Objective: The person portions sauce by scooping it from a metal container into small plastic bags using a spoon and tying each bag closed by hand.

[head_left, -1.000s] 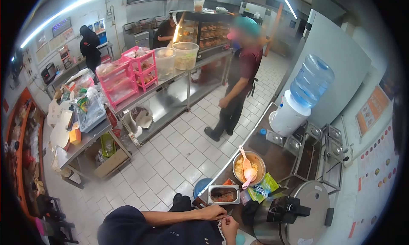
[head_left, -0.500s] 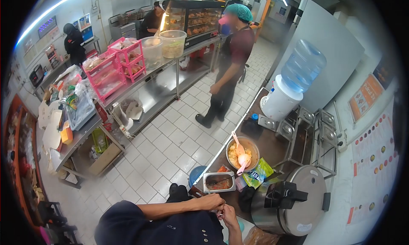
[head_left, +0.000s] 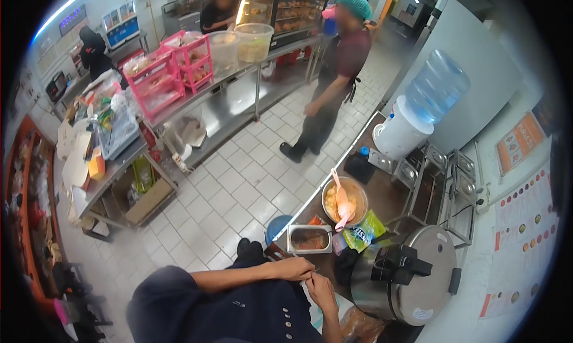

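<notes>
The person's left hand (head_left: 293, 269) and right hand (head_left: 321, 288) meet at the near edge of the bench (head_left: 388, 214), just in front of the body. The fingers of both are curled inward and pinched together over something small and thin between them; it is too small to make out, so I cannot tell what they hold. The left forearm lies across the dark jacket, with the right hand just below and to the right of the left.

Just beyond the hands sits a small rectangular metal tray (head_left: 309, 239) with reddish sauce in it. Beside it to the right lies a green snack packet (head_left: 364, 231). Behind these stands a round metal bowl (head_left: 344, 201) of yellowish food with a pink spoon (head_left: 341, 195) resting inside. To the right of the hands is a large rice cooker (head_left: 409, 277) with a black handle on its closed lid. Further along the bench is a water dispenser (head_left: 399, 135) carrying a blue bottle (head_left: 436, 87).

On the tiled floor a co-worker (head_left: 334, 80) in a green hairnet stands well apart from the bench. Across the aisle, a long steel table (head_left: 233, 113) carries pink racks (head_left: 173, 74) and clear tubs (head_left: 239, 44).
</notes>
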`<state>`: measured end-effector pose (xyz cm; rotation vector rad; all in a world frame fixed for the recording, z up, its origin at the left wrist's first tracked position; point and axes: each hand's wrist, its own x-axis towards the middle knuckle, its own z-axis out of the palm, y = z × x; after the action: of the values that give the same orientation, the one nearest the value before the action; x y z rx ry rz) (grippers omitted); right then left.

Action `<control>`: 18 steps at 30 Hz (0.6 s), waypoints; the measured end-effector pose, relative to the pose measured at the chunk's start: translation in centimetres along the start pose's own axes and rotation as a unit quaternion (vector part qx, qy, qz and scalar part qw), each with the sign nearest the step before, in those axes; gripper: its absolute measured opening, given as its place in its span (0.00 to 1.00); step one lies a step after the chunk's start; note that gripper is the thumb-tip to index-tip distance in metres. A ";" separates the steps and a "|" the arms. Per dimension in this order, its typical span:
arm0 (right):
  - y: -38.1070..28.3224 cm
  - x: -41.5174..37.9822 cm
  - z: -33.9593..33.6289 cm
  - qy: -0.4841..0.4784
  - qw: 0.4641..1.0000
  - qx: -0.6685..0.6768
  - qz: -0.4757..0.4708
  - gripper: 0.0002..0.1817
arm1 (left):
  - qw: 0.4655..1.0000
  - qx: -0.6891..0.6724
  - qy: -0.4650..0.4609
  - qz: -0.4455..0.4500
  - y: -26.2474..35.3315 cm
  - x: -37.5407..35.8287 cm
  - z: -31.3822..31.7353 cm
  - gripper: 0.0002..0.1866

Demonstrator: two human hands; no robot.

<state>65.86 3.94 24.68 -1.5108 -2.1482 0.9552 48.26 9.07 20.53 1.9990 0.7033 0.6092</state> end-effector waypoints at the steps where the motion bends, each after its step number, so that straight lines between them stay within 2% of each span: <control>1: -0.7 -0.3 -0.3 0.003 0.999 -0.022 0.030 0.15 | 0.999 0.027 -0.007 -0.018 0.3 -0.4 0.1 0.13; 2: -0.9 -0.2 -0.4 0.009 0.998 -0.043 0.054 0.15 | 0.999 0.025 -0.001 -0.021 0.2 -0.5 0.7 0.13; 4: -0.2 0.2 0.2 0.012 0.997 -0.049 0.053 0.15 | 0.995 0.088 0.047 0.027 -0.3 -0.7 1.1 0.11; 6: 0.7 0.0 0.8 0.015 0.997 -0.054 0.060 0.15 | 0.990 0.130 0.045 0.035 0.3 -0.9 0.5 0.10; 8: 1.7 0.2 1.0 0.010 0.999 0.002 0.033 0.16 | 0.985 0.167 -0.028 -0.013 0.2 -0.7 0.3 0.11; 10: 4.4 -0.1 2.7 0.000 0.998 0.054 0.012 0.16 | 0.991 0.126 -0.034 -0.002 -1.1 -0.5 0.3 0.11; 12: 4.2 -0.4 3.3 -0.009 0.994 0.109 -0.008 0.16 | 0.995 0.085 -0.042 0.009 -0.5 -0.5 -0.3 0.12; 13: 4.0 -0.6 3.7 -0.022 0.939 0.322 0.115 0.15 | 0.996 0.084 -0.030 -0.003 0.1 -0.6 -0.3 0.12; 14: 3.5 -0.7 3.9 -0.034 0.825 0.514 0.230 0.14 | 0.996 0.083 -0.017 -0.015 0.6 -0.5 -0.5 0.13; 15: 3.9 -0.6 3.8 -0.035 0.825 0.515 0.229 0.14 | 0.991 0.132 0.015 -0.014 0.1 -0.6 0.7 0.13; 16: 4.7 -0.5 3.6 -0.034 0.862 0.465 0.199 0.14 | 0.991 0.134 0.015 -0.015 0.1 -0.8 1.0 0.13; 17: 4.3 -0.3 3.1 -0.032 0.894 0.413 0.169 0.13 | 0.985 0.165 0.013 -0.051 0.3 -0.9 1.1 0.13; 18: 3.8 -0.4 2.7 -0.031 0.895 0.413 0.167 0.13 | 0.977 0.196 0.013 -0.086 0.5 -0.8 0.9 0.14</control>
<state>66.96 3.44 20.15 -1.3876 -1.2087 1.7544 48.38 7.73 20.37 2.2584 1.0658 0.4156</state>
